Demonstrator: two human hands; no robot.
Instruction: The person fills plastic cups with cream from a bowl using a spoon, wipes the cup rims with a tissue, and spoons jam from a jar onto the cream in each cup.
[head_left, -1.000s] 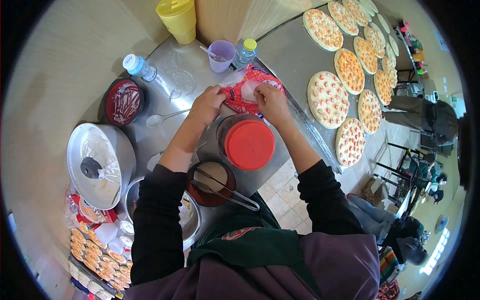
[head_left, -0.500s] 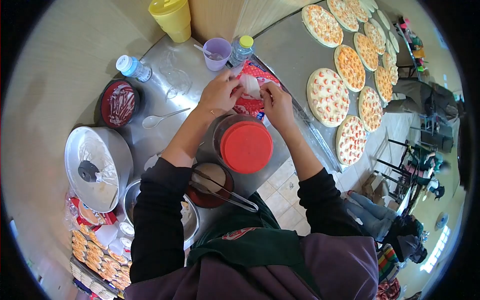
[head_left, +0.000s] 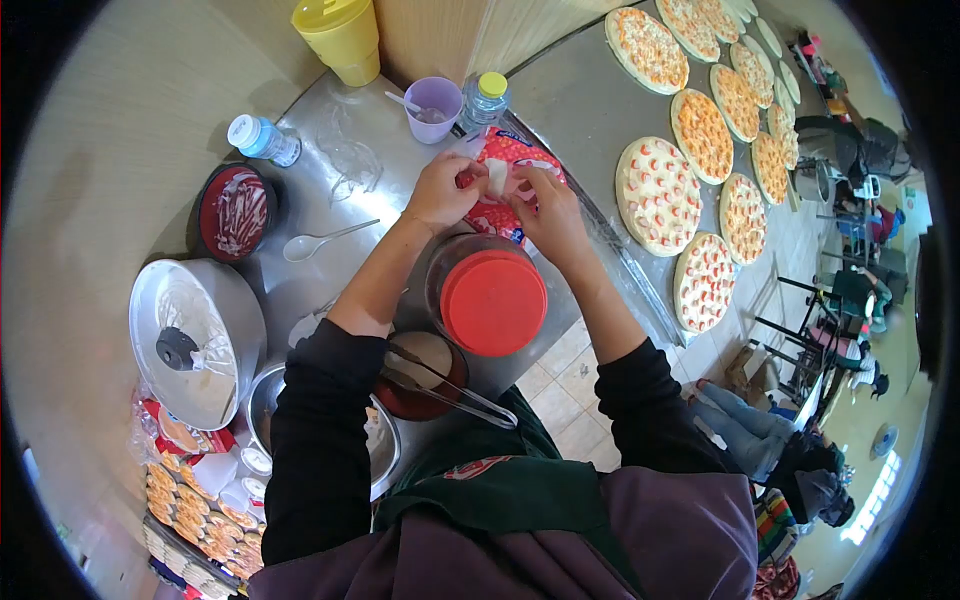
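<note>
With the left hand (head_left: 447,192) pinching the white sheet (head_left: 497,178) and the right hand (head_left: 550,215) curled at its other edge – whether gripping cannot be told – work directly over the red packet (head_left: 512,148), just beyond the red-lidded jar (head_left: 493,303), keeping sleeves (head_left: 640,395) clear.

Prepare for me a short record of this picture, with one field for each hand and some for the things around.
Left hand: fingers at a thin white piece; exact grip unclear
Right hand: fingers close to the same piece, from its other side; contact unclear
Under the hands: red dotted packet
Beyond packet: purple cup beside a yellow-capped bottle
Nearer the body: red-lidded container
Left of container: tongs across a dark red bowl
Right-hand surface: many topped pizzas
</note>
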